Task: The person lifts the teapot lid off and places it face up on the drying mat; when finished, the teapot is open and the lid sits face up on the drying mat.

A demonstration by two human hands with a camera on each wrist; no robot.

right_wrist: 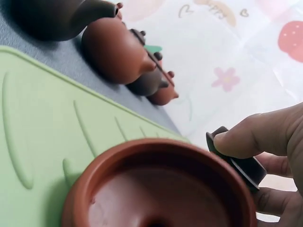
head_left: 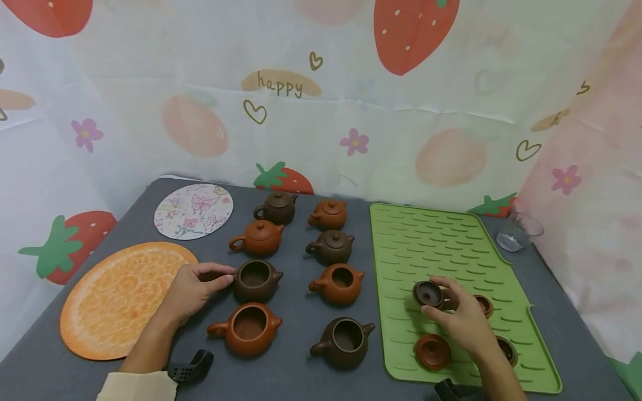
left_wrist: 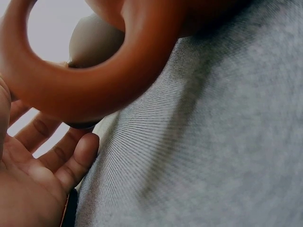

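Teapots of brown clay: four far ones [head_left: 258, 241] lidded, four near ones [head_left: 251, 344] open. Right hand's [head_left: 461, 317] fingers grip a round dark-brown clay lid [head_left: 428, 295] over the green ridged mat [head_left: 426, 253] bearing three more lids [head_left: 433, 352]; left hand's [head_left: 197, 291] pinch an open dark-brown clay teapot's [head_left: 257, 291] handle.

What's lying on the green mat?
Three lids lie on the green mat; the right hand holds a dark lid over it. Whatever the forearm covers cannot be seen.

A round, dark lid [head_left: 428, 295] tilts above the green mat [head_left: 416, 245]; a dark teapot [head_left: 256, 292] stands upright, its top open.
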